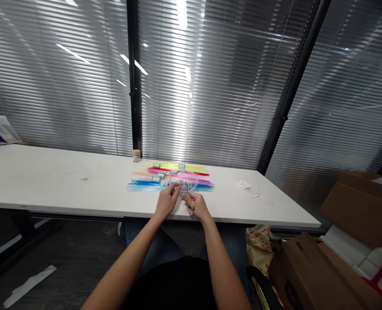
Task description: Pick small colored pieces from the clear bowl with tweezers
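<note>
My right hand is closed around the handles of a pair of scissors, whose blades point away from me. Close beside it, my left hand has its fingertips pinched together near the blades; what sits between them is too small to make out. A clear round ring or dish rim lies just beyond both hands, with small multicoloured bits at its near side. Under and around it spread bundles of thin coloured sticks: yellow, red, pink, orange and blue, several with paper labels.
The white table runs along a wall of blinds. A small lidded jar stands at its back edge. Crumpled white material and a white hanger-like wire lie to the right. Cardboard boxes and a paper bag are at lower right.
</note>
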Available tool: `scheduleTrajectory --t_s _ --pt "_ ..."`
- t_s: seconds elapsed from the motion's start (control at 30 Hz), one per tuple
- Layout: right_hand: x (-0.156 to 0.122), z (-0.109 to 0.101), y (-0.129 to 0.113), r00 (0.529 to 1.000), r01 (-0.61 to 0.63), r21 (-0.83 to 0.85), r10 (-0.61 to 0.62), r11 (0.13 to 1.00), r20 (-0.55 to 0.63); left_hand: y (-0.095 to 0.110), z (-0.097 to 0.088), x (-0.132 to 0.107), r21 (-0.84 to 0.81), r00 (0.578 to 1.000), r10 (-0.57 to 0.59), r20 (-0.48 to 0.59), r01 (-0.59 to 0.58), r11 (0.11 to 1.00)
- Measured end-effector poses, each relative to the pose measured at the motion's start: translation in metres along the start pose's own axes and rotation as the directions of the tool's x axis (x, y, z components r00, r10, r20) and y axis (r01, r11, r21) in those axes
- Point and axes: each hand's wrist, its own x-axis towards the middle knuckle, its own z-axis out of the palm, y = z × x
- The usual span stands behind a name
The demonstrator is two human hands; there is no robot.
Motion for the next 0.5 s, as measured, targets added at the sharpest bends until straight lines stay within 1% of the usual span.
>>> scheduleTrajectory --t_s 0.17,0.27,0.43,0.5 --pt "0.0009 -0.0011 -0.0011 0.999 0.000 0.006 0.001 1.000 -0.040 -0.0029 0.0000 -0.0003 -0.073 0.999 -0.026 -0.030 0.023 0.997" --pt "0.0014 -0.0019 0.0005 0.999 0.009 -0.007 -0.009 1.000 -0.053 -0.0032 0.0001 -0.0003 -0.108 0.999 -0.039 -0.030 0.035 0.994" --pt "-0.0008 -0.0011 0.0032 0.996 0.075 -0.088 -0.079 0.993 -0.051 -0.0029 0.0009 -0.0012 -0.103 0.999 -0.039 -0.008 0.038 0.994" --pt "-0.0014 0.0006 0.0023 0.989 0.113 -0.093 -0.121 0.989 -0.089 -0.0027 0.0009 -0.0025 -0.082 1.000 -0.015 0.012 0.016 0.996"
